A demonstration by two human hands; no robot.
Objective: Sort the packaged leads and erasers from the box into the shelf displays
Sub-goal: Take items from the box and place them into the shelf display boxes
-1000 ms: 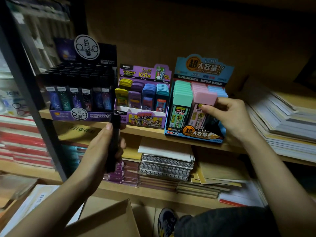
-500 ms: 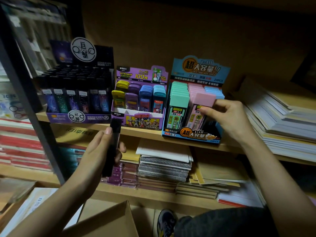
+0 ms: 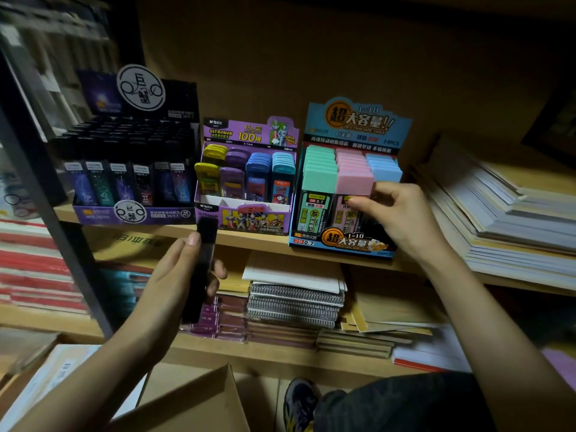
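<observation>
While both hands are loaded, stock reads as follows. Item one: black cardboard display (image 3: pixel 131 169) on the wooden shelf (image 3: pixel 265 243), rows of dark lead tubes packed tight, apparently full. Item two: my left hand (image 3: pixel 168 282), below the shelf edge, fingers curled round a slim black lead case (image 3: pixel 202 266) held upright, not yet shelved; by colour I judge it belongs to the black display. Item three: brown cardboard box (image 3: pixel 193 400), bottom of view, one flap showing, contents hidden, so the remaining count cannot be told. Item four: purple cardboard display (image 3: pixel 246 182) with yellow, purple, blue and teal cases, four rows all stocked. Item five: blue cardboard display (image 3: pixel 349 145) with mint, pink and pale-blue capped cases in three rows. Item six: pink-capped lead case (image 3: pixel 353 182), front of the middle row, clear body with printed label, standing slightly proud of its neighbours. Item seven: my right hand (image 3: pixel 402 219), thumb and forefinger pinching that pink cap, seating it. Item eight: stacked paper pads (image 3: pixel 498 213), far right. Assessment: displays near full; one case going in, one in hand.
</observation>
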